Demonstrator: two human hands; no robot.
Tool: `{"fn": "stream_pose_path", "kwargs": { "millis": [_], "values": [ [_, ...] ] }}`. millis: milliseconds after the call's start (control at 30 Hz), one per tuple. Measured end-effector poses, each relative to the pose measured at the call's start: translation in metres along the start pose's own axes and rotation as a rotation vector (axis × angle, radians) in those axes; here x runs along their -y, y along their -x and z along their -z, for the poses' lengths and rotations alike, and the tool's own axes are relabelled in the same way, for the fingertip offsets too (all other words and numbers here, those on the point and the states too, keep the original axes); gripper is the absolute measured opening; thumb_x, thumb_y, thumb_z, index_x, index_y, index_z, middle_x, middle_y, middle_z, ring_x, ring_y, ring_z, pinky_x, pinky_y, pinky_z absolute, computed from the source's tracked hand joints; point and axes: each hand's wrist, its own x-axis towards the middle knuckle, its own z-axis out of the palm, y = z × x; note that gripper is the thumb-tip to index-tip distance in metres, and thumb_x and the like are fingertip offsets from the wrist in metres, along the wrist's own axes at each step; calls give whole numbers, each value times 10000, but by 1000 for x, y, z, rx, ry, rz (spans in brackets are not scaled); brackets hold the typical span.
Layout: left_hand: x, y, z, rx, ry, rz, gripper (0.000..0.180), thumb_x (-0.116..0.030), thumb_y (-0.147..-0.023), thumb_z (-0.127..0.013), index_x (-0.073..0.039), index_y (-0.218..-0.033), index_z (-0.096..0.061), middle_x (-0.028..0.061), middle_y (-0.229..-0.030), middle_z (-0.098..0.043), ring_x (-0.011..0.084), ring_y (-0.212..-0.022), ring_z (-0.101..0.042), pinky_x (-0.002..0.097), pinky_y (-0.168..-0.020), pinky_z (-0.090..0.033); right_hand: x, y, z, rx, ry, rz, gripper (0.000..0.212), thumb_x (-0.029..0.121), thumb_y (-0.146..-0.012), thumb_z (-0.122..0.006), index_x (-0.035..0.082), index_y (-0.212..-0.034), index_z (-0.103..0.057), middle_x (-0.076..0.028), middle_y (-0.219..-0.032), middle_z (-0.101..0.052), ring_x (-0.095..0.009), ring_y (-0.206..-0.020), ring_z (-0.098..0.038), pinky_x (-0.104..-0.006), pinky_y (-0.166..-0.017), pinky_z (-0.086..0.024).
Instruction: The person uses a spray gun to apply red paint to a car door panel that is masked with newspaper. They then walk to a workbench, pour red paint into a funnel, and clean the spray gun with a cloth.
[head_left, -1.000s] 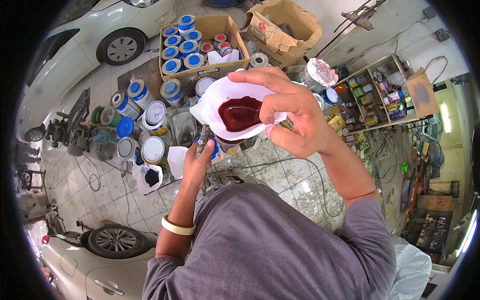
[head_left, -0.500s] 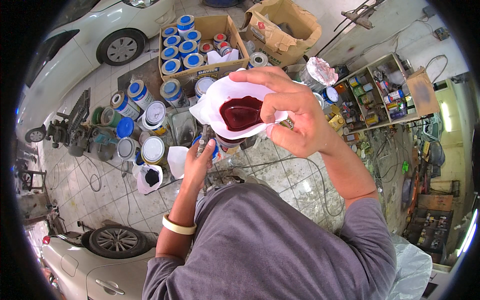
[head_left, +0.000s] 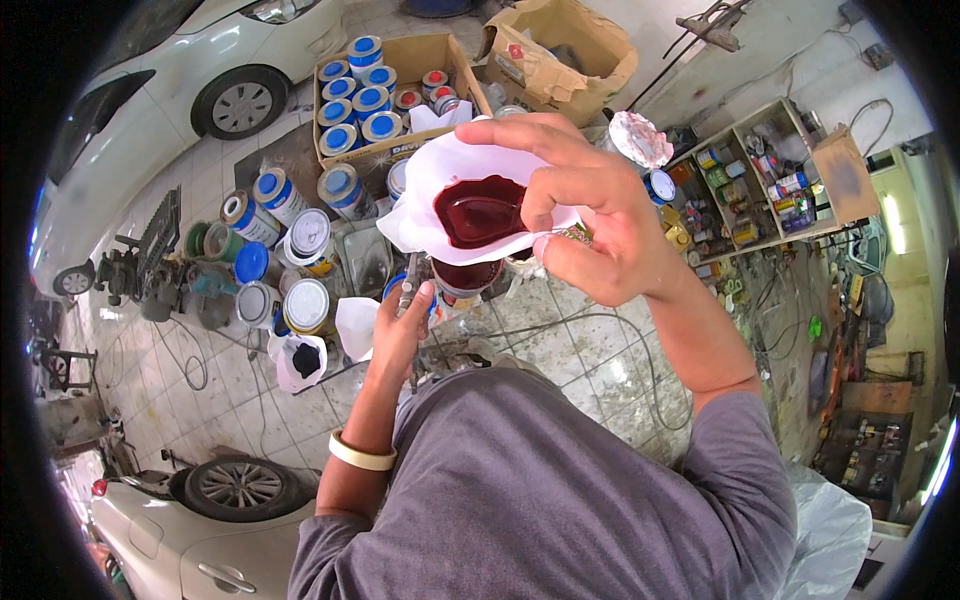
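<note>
- The right hand (head_left: 590, 215) covers the near edge of the white paper filter cone (head_left: 450, 180) full of dark red paint.
- The small tool in the left hand (head_left: 400, 325) is mostly hidden.
- Items on the wooden shelf (head_left: 760, 185) are too tiny to tell.

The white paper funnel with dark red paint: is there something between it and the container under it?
Nothing visible does. The white paper funnel, held by the right hand, sits directly over the container; the left hand is beside it.

My right hand (head_left: 590, 215) is raised, fingers curled in a pinch; my left hand (head_left: 400, 335) reaches forward below it, fingers closed.
</note>
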Motion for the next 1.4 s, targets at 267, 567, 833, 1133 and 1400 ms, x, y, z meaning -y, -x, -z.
{"fn": "stream_pose_path", "kwargs": {
  "millis": [267, 567, 833, 1133, 1400],
  "values": [
    [0, -1, 0, 0, -7, -16, 970, -417, -945, -785, 147, -1523, -248, -4, -771, -514, 88, -649, -456, 258, -580, -363, -3, 9, -6, 22, -90, -74, 83, 37, -670, -601, 65, -695, -527, -223, -1392, -646, -378, -1227, -577, -438, -1014, -444],
    [1, -2, 6, 17, 34, -5, 1057, -405, -938, -797, 164, -1557, -157, -5, -765, -495, 92, -655, -456, 261, -586, -369, -5, 3, -7, 35, -116, -81, 87, 29, -668, -615, 66, -692, -539, -217, -1374, -660, -355, -1194, -589, -429, -972, -457],
    [-1, 4, 0, -124, -5, -3, 978, -413, -944, -791, 177, -1536, -284, -2, -786, -549, 76, -650, -453, 256, -569, -364, -7, 0, -7, 47, -106, -51, 75, 33, -673, -613, 62, -699, -549, -210, -1380, -659, -353, -1214, -594, -414, -946, -479],
    [-3, 4, -1, -117, 32, -1, 949, -403, -945, -792, 161, -1535, -308, -19, -776, -530, 70, -637, -433, 247, -557, -341, -13, 2, -8, 29, -116, -70, 82, 37, -661, -610, 55, -703, -543, -202, -1383, -659, -341, -1257, -580, -411, -951, -480],
    [-6, 10, 7, -144, -228, -41, 1030, -595, -907, -751, 101, -1544, -341, 100, -971, -657, 137, -778, -565, 284, -689, -455, -14, -6, -14, 84, -86, -33, 117, 48, -662, -604, 70, -710, -500, -241, -1394, -641, -414, -1291, -571, -492, -1080, -430]
  ]
}}
